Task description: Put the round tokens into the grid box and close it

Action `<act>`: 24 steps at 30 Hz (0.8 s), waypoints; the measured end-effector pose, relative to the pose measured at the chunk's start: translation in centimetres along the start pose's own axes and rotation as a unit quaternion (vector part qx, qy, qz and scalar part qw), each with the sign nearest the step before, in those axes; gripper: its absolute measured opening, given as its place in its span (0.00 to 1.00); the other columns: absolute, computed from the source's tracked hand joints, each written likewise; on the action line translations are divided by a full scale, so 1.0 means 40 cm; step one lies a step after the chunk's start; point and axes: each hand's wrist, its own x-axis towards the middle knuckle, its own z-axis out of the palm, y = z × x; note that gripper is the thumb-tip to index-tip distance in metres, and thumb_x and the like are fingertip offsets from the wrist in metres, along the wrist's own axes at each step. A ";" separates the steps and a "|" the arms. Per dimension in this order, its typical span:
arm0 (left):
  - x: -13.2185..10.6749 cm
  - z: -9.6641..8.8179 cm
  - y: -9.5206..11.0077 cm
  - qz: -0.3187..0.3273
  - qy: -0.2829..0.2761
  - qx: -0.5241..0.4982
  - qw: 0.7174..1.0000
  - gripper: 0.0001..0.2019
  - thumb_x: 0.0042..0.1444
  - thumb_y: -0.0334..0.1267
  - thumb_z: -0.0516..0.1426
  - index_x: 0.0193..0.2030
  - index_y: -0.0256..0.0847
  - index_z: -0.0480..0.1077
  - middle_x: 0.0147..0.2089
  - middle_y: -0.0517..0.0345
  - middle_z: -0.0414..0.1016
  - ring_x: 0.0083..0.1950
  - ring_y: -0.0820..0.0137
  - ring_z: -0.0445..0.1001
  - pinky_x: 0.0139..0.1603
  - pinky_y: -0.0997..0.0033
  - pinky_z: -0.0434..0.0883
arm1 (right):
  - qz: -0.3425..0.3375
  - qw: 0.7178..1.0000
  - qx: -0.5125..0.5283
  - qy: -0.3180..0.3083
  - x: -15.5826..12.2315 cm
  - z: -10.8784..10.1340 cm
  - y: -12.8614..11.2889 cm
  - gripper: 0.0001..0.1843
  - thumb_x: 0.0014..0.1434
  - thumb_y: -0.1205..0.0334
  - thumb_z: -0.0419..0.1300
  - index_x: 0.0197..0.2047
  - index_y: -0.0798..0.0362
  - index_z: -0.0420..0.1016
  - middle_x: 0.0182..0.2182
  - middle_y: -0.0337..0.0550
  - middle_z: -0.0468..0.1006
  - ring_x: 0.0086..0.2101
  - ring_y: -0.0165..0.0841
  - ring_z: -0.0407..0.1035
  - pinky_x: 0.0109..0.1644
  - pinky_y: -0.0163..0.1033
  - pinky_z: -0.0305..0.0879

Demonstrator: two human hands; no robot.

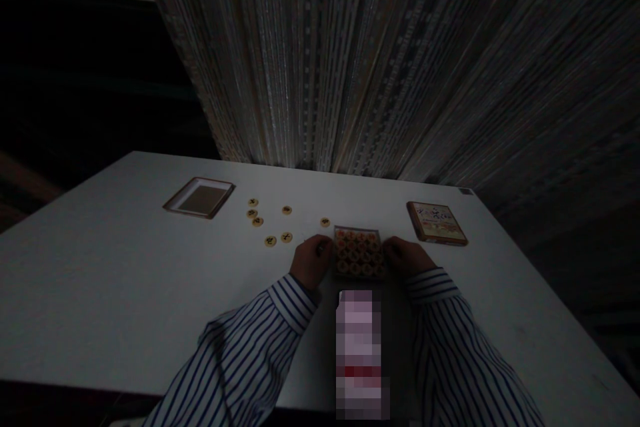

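Note:
A small tray of round wooden game pieces (358, 251) lies on the white table (100, 280) in front of me. My left hand (311, 260) rests against the tray's left side with its fingers curled, and it may pinch a piece at the edge. My right hand (406, 255) lies at the tray's right side, fingers curled against it. Several loose round pieces (271, 241) with dark markings lie scattered on the table to the left of the tray. Both my sleeves are white with dark stripes.
An empty shallow box half (199, 197) lies at the back left. A printed box lid (437, 222) lies at the back right. A ribbed curtain or wall (380, 67) rises behind the table. The room is very dark.

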 end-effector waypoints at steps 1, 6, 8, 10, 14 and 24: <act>0.000 0.000 0.000 0.001 0.004 -0.001 1.000 0.09 0.52 0.35 0.51 0.32 0.38 0.72 0.30 0.57 0.76 0.31 0.72 0.72 0.33 0.73 0.67 | -0.001 1.000 0.002 -0.001 0.000 0.000 0.001 0.12 0.55 0.63 0.48 0.35 0.54 0.72 0.29 0.45 0.77 0.30 0.34 0.71 0.31 0.34 0.61; -0.001 -0.003 0.002 0.006 0.019 -0.008 1.000 0.09 0.52 0.35 0.51 0.34 0.37 0.71 0.29 0.57 0.75 0.29 0.73 0.70 0.31 0.74 0.67 | -0.005 0.999 0.036 0.031 0.002 0.006 0.012 0.12 0.54 0.63 0.47 0.34 0.53 0.71 0.26 0.43 0.76 0.28 0.33 0.70 0.30 0.34 0.60; 0.000 -0.006 0.002 0.011 0.030 -0.017 0.999 0.09 0.51 0.35 0.51 0.34 0.37 0.71 0.29 0.57 0.75 0.29 0.73 0.70 0.31 0.74 0.66 | -0.009 0.997 0.055 0.060 0.004 0.010 0.018 0.12 0.54 0.62 0.47 0.34 0.53 0.71 0.26 0.43 0.76 0.28 0.33 0.70 0.30 0.34 0.61; 0.003 -0.009 0.002 0.011 0.037 -0.027 0.999 0.08 0.51 0.35 0.52 0.34 0.36 0.71 0.29 0.57 0.75 0.29 0.73 0.70 0.31 0.74 0.67 | -0.013 0.993 0.077 0.089 0.007 0.014 0.024 0.13 0.54 0.61 0.47 0.34 0.53 0.71 0.25 0.42 0.76 0.27 0.32 0.70 0.30 0.34 0.61; 0.004 -0.021 0.001 0.014 0.043 -0.049 0.998 0.07 0.50 0.34 0.53 0.31 0.36 0.71 0.29 0.56 0.74 0.28 0.74 0.69 0.31 0.74 0.67 | -0.013 0.980 0.133 0.149 0.011 0.013 0.028 0.13 0.53 0.58 0.48 0.32 0.54 0.71 0.25 0.43 0.76 0.27 0.33 0.69 0.31 0.35 0.62; -0.019 -0.131 -0.015 0.050 0.073 -0.055 0.995 0.09 0.50 0.38 0.53 0.32 0.37 0.71 0.30 0.56 0.74 0.30 0.72 0.71 0.33 0.73 0.67 | -0.034 0.958 0.187 0.215 0.004 -0.043 -0.026 0.14 0.51 0.54 0.50 0.32 0.54 0.72 0.25 0.42 0.76 0.28 0.33 0.70 0.33 0.38 0.64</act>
